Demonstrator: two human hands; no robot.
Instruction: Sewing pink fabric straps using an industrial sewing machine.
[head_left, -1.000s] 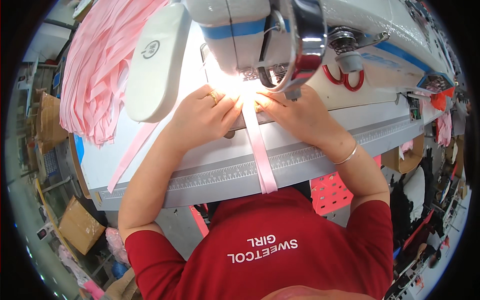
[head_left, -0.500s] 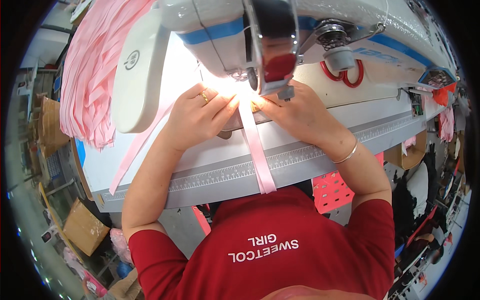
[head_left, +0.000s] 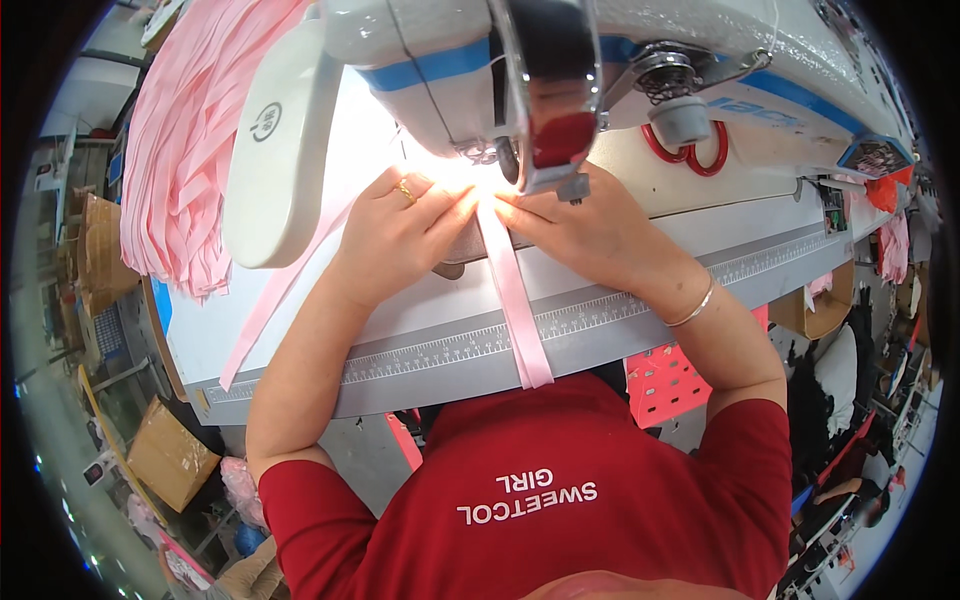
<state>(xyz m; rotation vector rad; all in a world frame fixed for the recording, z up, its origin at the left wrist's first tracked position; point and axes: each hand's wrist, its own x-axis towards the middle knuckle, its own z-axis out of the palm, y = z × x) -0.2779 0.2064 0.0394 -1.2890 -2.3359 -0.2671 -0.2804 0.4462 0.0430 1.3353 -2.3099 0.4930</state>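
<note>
Under the lit needle area of a white and blue sewing machine [head_left: 425, 75], both my hands pinch a pink fabric strip [head_left: 512, 290]. From there the strip runs toward me and hangs over the table's front edge. My left hand [head_left: 395, 230], with a gold ring, is closed on it from the left. My right hand [head_left: 590, 225] is closed on it from the right, its fingertips close to the left ones. Glare and the machine head hide the needle and the strip's far end. A second length of pink strip [head_left: 265, 325] lies slanting beneath my left forearm.
A thick bundle of pink strips [head_left: 185, 150] lies at the far left. Scissors with red handles [head_left: 690, 150] rest on the machine bed at right. A grey ruler strip [head_left: 440, 350] runs along the table's front. A cardboard box [head_left: 172, 455] stands lower left.
My right fingertips have shifted slightly left and nearer to me, closer to the strip. My left hand has barely moved, and the strip hangs almost as before.
</note>
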